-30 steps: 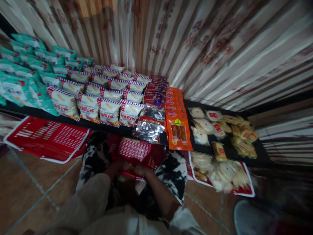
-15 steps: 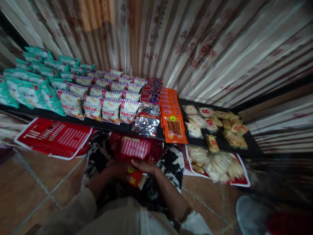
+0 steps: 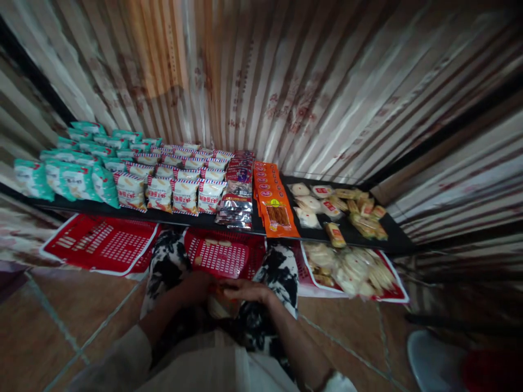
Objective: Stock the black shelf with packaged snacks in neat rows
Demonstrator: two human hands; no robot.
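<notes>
Low between my knees, my left hand (image 3: 199, 287) has its fingers closed on an orange snack packet (image 3: 224, 306). My right hand (image 3: 245, 291) reaches over from the other side and grips the same packet, fingers bent across its upper edge. Much of the packet is covered by my hands, and shadow blurs the rest; a pale face and orange edges show. Just beyond, on a black shelf (image 3: 256, 224), a row of similar orange packets (image 3: 276, 202) lies overlapped, with dark red and silver packets (image 3: 237, 197) at its left.
White snack bags (image 3: 186, 195) and teal bags (image 3: 77, 179) stand in rows on the left. Round white packs (image 3: 307, 204) and yellow packs (image 3: 366, 222) lie on the right. Red baskets (image 3: 102, 245) sit under the shelf; the middle one (image 3: 216, 256) holds a few small pieces. A pleated curtain hangs behind.
The packet in my hands has turned, so its printed orange face with the yellow mark no longer shows and a paler side does. My view has tilted up slightly.
</notes>
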